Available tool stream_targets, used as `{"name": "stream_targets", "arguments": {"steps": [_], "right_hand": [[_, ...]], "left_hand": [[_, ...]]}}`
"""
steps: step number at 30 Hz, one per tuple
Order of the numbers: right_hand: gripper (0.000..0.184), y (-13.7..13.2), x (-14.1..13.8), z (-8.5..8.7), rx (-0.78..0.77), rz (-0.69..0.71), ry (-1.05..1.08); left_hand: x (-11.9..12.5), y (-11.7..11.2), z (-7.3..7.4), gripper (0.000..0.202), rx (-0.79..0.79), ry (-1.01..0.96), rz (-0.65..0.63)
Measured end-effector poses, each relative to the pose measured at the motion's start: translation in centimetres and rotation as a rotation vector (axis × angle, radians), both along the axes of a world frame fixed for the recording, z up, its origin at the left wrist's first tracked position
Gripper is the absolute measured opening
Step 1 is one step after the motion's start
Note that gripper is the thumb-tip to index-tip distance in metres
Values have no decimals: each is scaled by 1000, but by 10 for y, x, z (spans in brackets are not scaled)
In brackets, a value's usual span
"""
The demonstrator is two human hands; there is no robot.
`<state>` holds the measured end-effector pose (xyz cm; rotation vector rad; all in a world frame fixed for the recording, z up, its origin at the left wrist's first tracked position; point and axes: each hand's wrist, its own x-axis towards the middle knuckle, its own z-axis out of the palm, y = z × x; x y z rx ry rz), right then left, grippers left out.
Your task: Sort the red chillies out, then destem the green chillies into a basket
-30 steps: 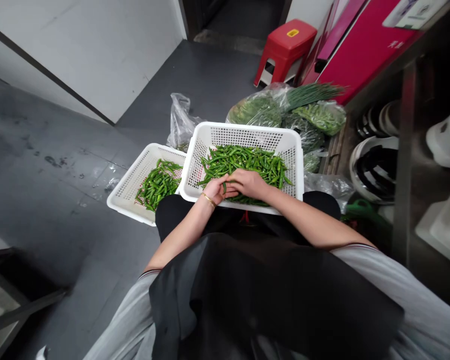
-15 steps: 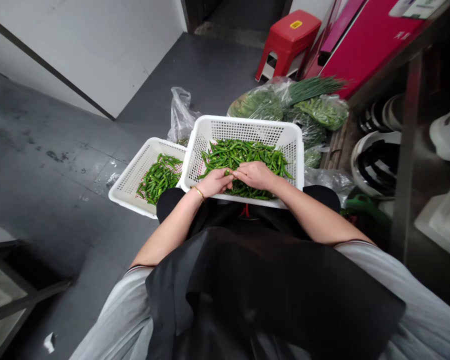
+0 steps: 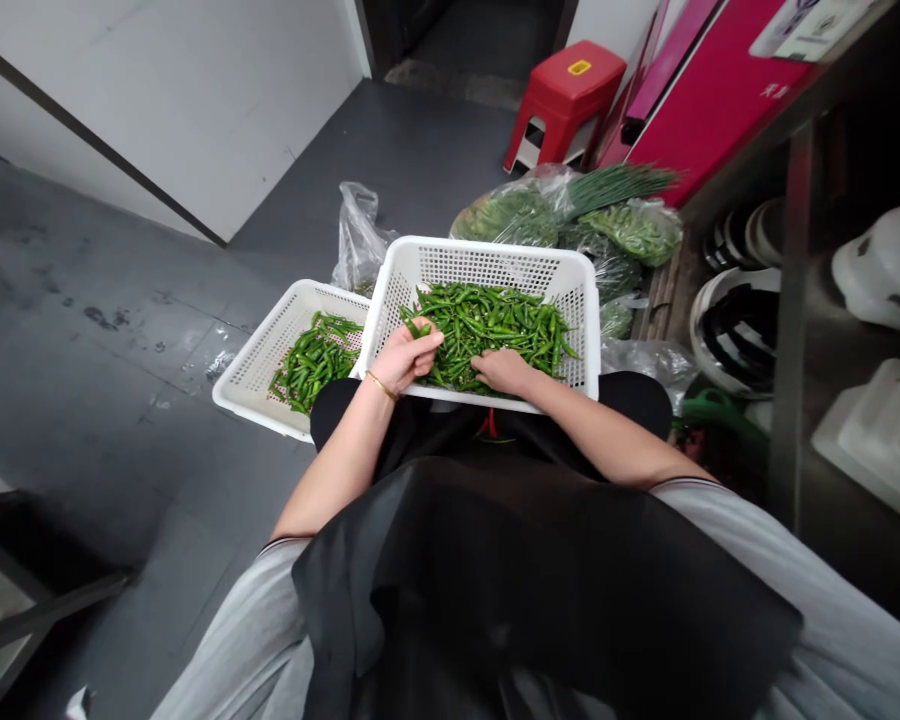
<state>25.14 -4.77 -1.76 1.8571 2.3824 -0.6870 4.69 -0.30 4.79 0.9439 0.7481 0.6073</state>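
The left hand's (image 3: pixel 405 356) fingers are closed on green chilies (image 3: pixel 418 327), apparently to keep them clear of the heap of slender, glossy chilies (image 3: pixel 506 318) beneath. The right hand's (image 3: pixel 505 371) fingers dip into that heap; whether they pinch any, I cannot tell. The perforated white plastic basket (image 3: pixel 495 244) rests on the lap (image 3: pixel 636 393), seemingly keeping the heap within the fingers' reach.

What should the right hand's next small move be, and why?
Probably pinch one pepper from the pile: the right hand is down at the peppers in the white basket beneath both hands, while the left hand holds at least one green pepper near the basket's left side. Whether the right grips one is hidden.
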Motion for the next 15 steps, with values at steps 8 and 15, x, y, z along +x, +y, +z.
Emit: {"name": "stream_targets", "arguments": {"steps": [8,15], "right_hand": [[15,23,2,45,287,-21,415],[27,-4,-5,40,91,-124,648]], "left_hand": [[30,7,-42,36,166,301,26],[35,-2,-32,42,-27,-9,132]]}}
